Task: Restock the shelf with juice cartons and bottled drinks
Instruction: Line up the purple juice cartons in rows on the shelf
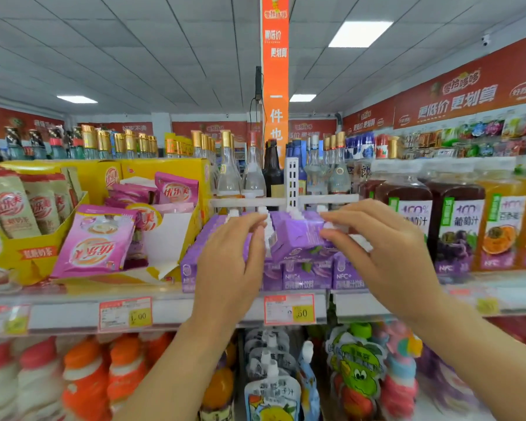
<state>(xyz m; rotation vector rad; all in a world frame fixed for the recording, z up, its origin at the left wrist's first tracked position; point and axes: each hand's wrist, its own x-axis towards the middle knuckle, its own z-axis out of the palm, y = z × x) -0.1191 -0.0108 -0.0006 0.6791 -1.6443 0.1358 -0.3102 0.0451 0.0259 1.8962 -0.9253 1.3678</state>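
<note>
Several purple juice cartons (307,276) stand packed in rows at the middle of the upper shelf (176,311), white caps upward and printed fronts facing the aisle. One tilted carton (298,238) sits higher than the front row, cap end up, its long axis roughly upright but leaning, with the lower edge slanting down to the right.

The left hand (228,259) has forefinger and thumb curled in at this carton's upper left edge, among the white caps. The right hand (389,256) has bent fingers and thumb pinching its upper right corner. Both wrists come up from below the shelf edge.

Just behind the cartons runs a white rail divider (292,189), with clear glass bottles (228,174) beyond it. Touching the right side of the cartons are dark grape juice bottles (456,226), then orange juice bottles (501,229), all upright with labels forward.

To the left, open yellow display boxes (40,262) hold sachets: pink sachets (94,241) spill out at the front, beige sachets (9,205) stand in the box further left.

Price tags (289,308) hang on the shelf lip. On the lower shelf are spouted pouches (271,387).
</note>
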